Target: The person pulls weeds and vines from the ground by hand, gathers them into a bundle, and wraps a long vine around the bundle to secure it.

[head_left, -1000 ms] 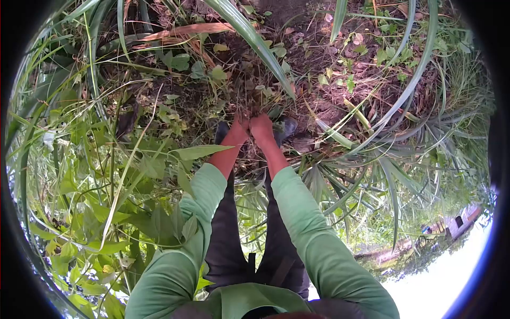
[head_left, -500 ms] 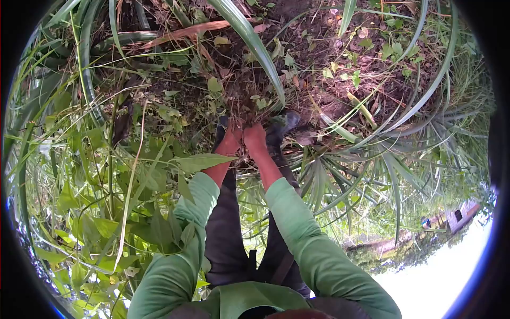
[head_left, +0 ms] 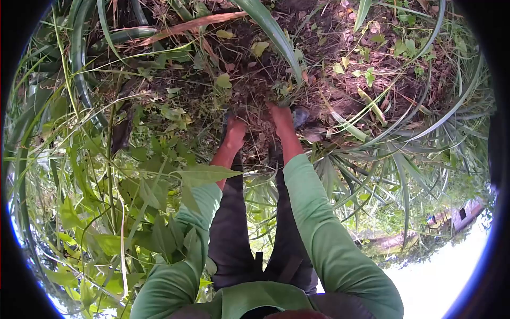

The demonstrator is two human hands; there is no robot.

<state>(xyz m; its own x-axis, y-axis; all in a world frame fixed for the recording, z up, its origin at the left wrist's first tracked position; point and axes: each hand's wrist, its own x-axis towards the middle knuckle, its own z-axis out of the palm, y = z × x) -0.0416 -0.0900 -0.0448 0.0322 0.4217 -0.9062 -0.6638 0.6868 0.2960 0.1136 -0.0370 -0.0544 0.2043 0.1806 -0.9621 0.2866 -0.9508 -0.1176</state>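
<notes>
My left hand [head_left: 235, 129] is low over the ground, beside my left shoe, at the edge of a heap of dry plant litter [head_left: 257, 130]. Opposite it, my right hand [head_left: 280, 114] reaches to the litter near my right shoe [head_left: 300, 116], its fingers pointing forward. A gap filled with brown stems and dry leaves separates the two hands. The fingers of both hands are small and partly lost in the litter, so their grip cannot be made out. Dark soil [head_left: 255, 80] with scattered leaves lies just ahead of them.
A long green blade leaf [head_left: 273, 34] arches down ahead of my hands. Leafy vines [head_left: 159, 234] crowd my left arm. Spiky long-leaved plants [head_left: 393, 154] stand at the right, near a cut stalk [head_left: 373, 106]. A dry brown leaf [head_left: 196, 23] lies at upper left.
My hands were close together and have moved apart. My right hand has shifted right and forward; more brown litter shows between them. The view has shifted slightly.
</notes>
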